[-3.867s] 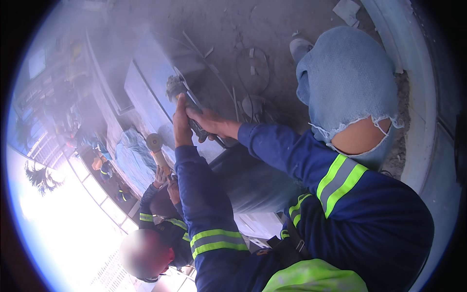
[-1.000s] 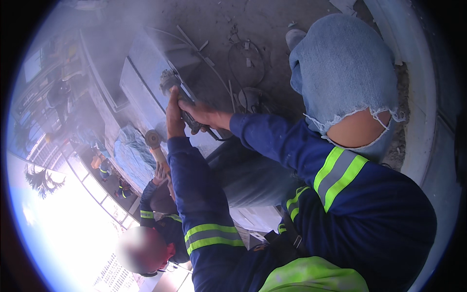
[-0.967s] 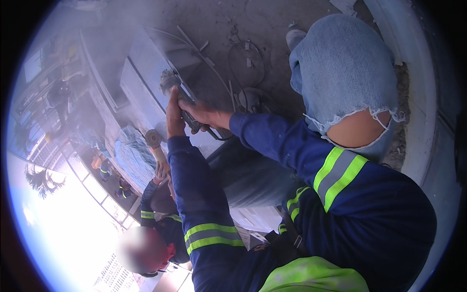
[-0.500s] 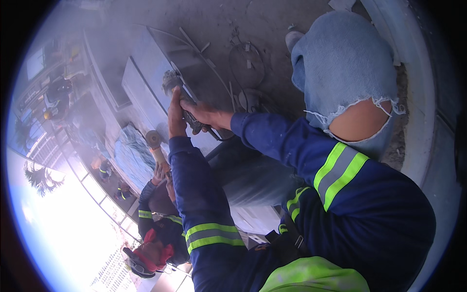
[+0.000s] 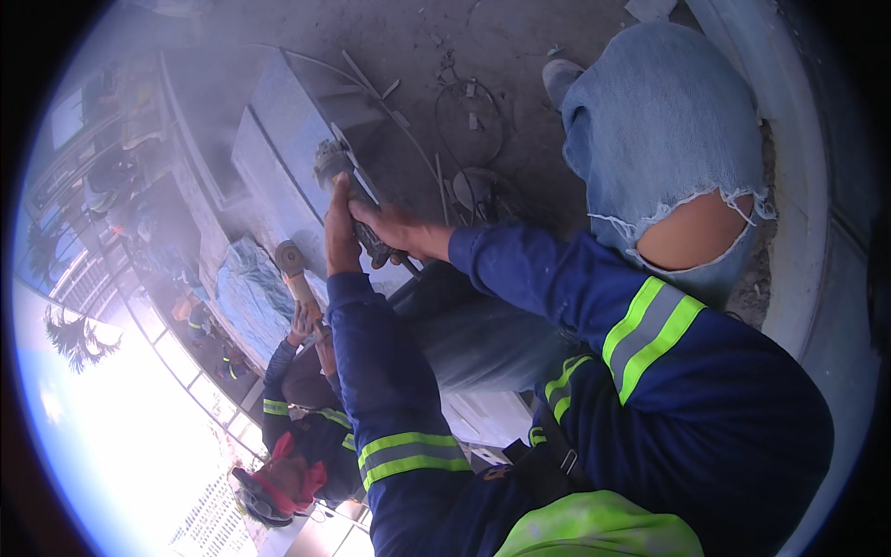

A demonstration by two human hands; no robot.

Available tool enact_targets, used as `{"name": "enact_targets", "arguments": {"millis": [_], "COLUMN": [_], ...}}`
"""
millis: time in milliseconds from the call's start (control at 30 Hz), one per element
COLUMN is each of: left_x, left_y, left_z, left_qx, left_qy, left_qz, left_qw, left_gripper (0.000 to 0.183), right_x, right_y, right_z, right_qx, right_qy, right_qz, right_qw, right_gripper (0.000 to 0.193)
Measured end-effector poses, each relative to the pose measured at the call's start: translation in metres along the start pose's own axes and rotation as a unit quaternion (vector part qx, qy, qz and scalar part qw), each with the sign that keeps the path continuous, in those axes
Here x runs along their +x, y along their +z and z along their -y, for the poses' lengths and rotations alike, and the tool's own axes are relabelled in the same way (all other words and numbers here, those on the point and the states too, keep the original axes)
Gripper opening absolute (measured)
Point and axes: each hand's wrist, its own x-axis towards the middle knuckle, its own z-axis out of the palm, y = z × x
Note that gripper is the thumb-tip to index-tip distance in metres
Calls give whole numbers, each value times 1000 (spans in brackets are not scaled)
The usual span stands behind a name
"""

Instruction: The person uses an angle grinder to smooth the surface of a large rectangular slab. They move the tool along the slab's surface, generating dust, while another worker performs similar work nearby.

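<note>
Both my hands are closed around a dusty, dark angle grinder (image 5: 330, 160). My left hand (image 5: 342, 230) grips it just behind the head, and my right hand (image 5: 399, 232) wraps its rear body, where a dark cord trails off. The grinder's head lies over the edge of a pale grey slab (image 5: 283, 162); dust and the tool hide whether its disc touches. To the left of my left forearm, a co-worker's hands (image 5: 304, 320) hold another grinder (image 5: 292, 265) with a round disc and a tan body.
Thin strips (image 5: 390, 97) and a looped cable (image 5: 471, 125) lie on the dusty ground beyond my hands. Crumpled blue sheeting (image 5: 251, 288) rests beside the slab. My bent knee (image 5: 668, 139) in torn jeans is at the right, near a pale curb (image 5: 803, 186). Dust hazes the far left.
My hands and the grinder have shifted slightly toward me and to the right along the slab edge. The co-worker's grinder has moved a little away and left.
</note>
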Motion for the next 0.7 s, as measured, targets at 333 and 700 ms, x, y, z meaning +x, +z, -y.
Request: {"name": "enact_targets", "arguments": {"millis": [333, 700], "left_x": [4, -5], "left_y": [-5, 5], "left_z": [3, -9], "left_qx": [-15, -10], "left_qy": [-15, -9], "left_qz": [4, 14], "left_qw": [1000, 1000], "left_gripper": [68, 71], "right_x": [-5, -12], "right_y": [0, -3], "right_z": [2, 14], "right_qx": [-5, -11], "right_qy": [-12, 12], "right_qz": [-3, 47], "right_qw": [1000, 999], "right_gripper": [78, 73]}}
